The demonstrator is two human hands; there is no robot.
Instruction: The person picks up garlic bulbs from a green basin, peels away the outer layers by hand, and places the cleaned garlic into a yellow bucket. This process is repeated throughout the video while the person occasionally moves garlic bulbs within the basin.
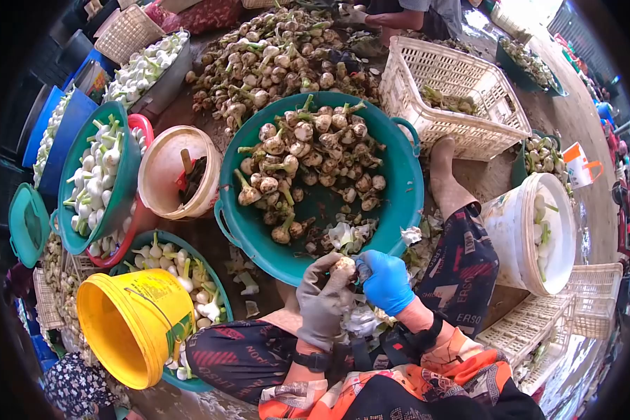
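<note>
My left hand (323,299), in a soiled grey glove, is closed around a garlic bulb (344,265) at the near rim of a green tub (241,241). My right hand (387,281), in a blue glove, is closed close beside the bulb, its fingertips pinched towards it. Whatever those fingertips hold, if anything, is hidden. Inside the tub lies a heap of unpeeled garlic bulbs (301,150) with soil and short stems. Loose pale garlic skins (350,236) lie at the tub's near side, and more skins (362,320) are below my hands.
Left of the tub stand a white bucket (150,175), a tilted yellow bucket (105,336) and a green basin (66,189) of cleaned garlic. A white bucket (493,217) and a plastic crate (462,129) stand right. Beyond lies a garlic pile (266,59), with another person's arm (399,19) nearby.
</note>
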